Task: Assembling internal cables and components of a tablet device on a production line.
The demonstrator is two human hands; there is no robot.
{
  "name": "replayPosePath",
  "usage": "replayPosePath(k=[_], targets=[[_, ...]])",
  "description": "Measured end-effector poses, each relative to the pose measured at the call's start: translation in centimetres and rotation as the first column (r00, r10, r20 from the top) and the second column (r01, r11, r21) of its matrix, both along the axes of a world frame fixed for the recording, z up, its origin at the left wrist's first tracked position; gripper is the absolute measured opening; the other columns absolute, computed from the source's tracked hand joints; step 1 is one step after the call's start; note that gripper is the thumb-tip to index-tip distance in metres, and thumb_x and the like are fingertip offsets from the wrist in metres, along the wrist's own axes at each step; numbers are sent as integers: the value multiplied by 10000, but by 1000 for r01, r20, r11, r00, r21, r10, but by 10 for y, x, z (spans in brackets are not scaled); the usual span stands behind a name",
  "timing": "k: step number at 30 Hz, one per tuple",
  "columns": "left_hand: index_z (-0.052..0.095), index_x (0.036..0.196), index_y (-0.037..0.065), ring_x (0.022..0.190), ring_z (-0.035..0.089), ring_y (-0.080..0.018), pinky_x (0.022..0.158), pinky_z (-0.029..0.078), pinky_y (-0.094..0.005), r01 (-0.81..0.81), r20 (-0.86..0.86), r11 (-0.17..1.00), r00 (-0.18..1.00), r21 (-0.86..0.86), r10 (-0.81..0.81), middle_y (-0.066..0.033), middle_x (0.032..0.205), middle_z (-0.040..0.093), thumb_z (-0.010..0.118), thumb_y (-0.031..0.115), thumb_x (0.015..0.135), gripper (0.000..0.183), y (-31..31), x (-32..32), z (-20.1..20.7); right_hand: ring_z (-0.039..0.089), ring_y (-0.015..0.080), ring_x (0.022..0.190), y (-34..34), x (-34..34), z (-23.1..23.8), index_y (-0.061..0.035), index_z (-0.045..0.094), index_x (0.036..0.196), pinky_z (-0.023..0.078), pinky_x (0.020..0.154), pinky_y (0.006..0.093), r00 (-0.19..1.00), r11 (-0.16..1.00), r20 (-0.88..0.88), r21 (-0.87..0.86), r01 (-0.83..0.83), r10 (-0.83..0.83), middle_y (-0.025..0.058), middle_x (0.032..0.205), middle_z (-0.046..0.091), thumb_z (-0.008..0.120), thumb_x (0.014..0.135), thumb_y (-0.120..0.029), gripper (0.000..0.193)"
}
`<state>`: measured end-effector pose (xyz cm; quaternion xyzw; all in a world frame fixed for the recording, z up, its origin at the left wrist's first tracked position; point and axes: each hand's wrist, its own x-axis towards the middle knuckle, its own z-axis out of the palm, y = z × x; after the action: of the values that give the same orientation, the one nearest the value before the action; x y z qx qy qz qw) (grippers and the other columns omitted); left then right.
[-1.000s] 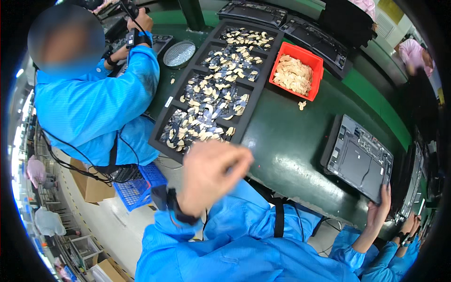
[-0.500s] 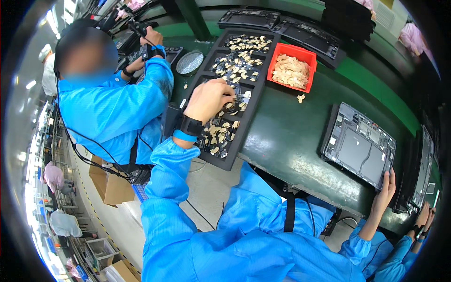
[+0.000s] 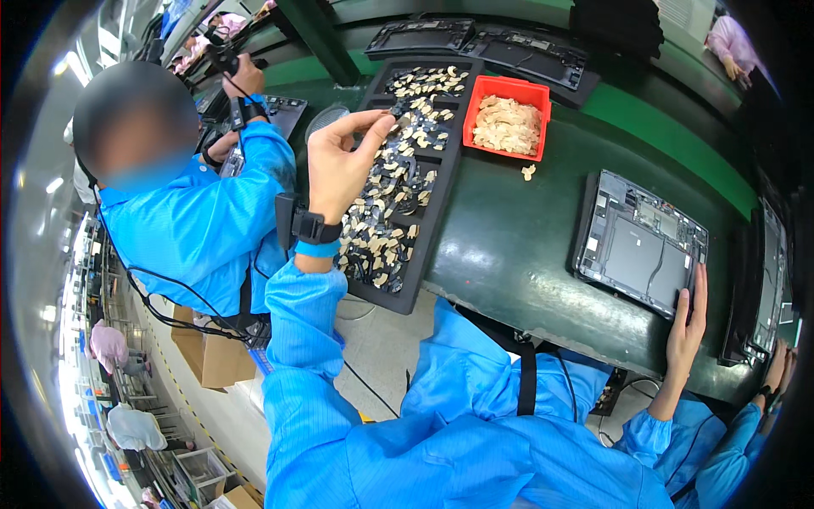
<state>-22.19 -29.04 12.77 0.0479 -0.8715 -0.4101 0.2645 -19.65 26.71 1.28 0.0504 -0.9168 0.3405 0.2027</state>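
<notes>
My left hand [image 3: 341, 165] is raised over a black compartment tray [image 3: 428, 242]. Its thumb and forefinger pinch a small dark part [image 3: 396, 109], too small to name exactly. Below it, the tray's compartments hold many small black parts with cream-coloured tabs [image 3: 373, 254]. To the right, an opened laptop or tablet chassis [image 3: 649, 254] lies on the green table, showing its inner boards and a grey panel. My right hand [image 3: 685, 339] rests with straight fingers against the chassis's near right edge.
A red bin [image 3: 544, 119] of cream-coloured peelings stands beside the tray, with one loose piece [image 3: 528, 173] near it. More opened chassis [image 3: 526, 59] sit at the back and far right. A co-worker in blue [image 3: 195, 212] works at left; another person's hands [image 3: 778, 373] show at lower right.
My left hand has lifted from the tray's middle compartments, moving up and left with a small dark part pinched. My right hand stays at the chassis edge. The whole view has shifted slightly.
</notes>
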Motion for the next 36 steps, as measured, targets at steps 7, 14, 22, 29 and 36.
replayPosePath(k=[7, 14, 22, 29, 36], targets=[[762, 1141, -86, 907, 704, -116, 792, 543, -243, 173, -25, 960, 985, 218, -172, -129, 1022, 793, 711, 118, 1026, 240, 54, 36, 3, 393, 310, 1540, 4, 36, 10, -1, 502, 1545, 266, 1255, 401, 993, 999, 115, 2, -34, 34, 193, 1632, 456, 455, 1113, -187, 472], [748, 1150, -92, 903, 724, -156, 828, 575, -292, 278, 86, 816, 926, 507, -369, -165, 1051, 778, 679, 57, 1030, 204, 121, 73, -29, 573, 304, 1370, 29, 82, -8, 33, 557, 1477, 394, 1181, 400, 994, 993, 75, -87, 83, -77, 227, 1456, 608, 441, 1120, -146, 416], [756, 1160, -60, 916, 720, -135, 823, 578, -281, 336, 0, 514, 837, 789, -547, -126, 1044, 782, 685, 51, 1026, 187, 210, 83, -66, 739, 213, 975, -123, 56, 61, 38, 594, 1410, 543, 988, 355, 961, 725, 54, -669, -166, 270, 159, 1134, 764, 577, 1080, -111, 363], [755, 1153, -38, 909, 719, -118, 771, 557, -256, 187, 143, 716, 917, 673, -374, -108, 1047, 778, 760, 23, 963, 200, 233, 67, -71, 769, 187, 976, -153, 45, 37, 53, 712, 1243, 600, 866, 296, 844, 569, 134, -791, -224, 519, 138, 1049, 800, 660, 1036, -56, 240], [805, 1097, -12, 895, 757, -208, 802, 576, -317, 379, -13, 858, 917, 346, -399, -139, 1009, 808, 805, 11, 886, 212, 231, 70, -76, 751, 160, 988, -153, 46, 38, 46, 738, 1196, 575, 895, 278, 887, 657, 180, -735, -165, 424, 125, 1071, 796, 669, 1030, -46, 202]])
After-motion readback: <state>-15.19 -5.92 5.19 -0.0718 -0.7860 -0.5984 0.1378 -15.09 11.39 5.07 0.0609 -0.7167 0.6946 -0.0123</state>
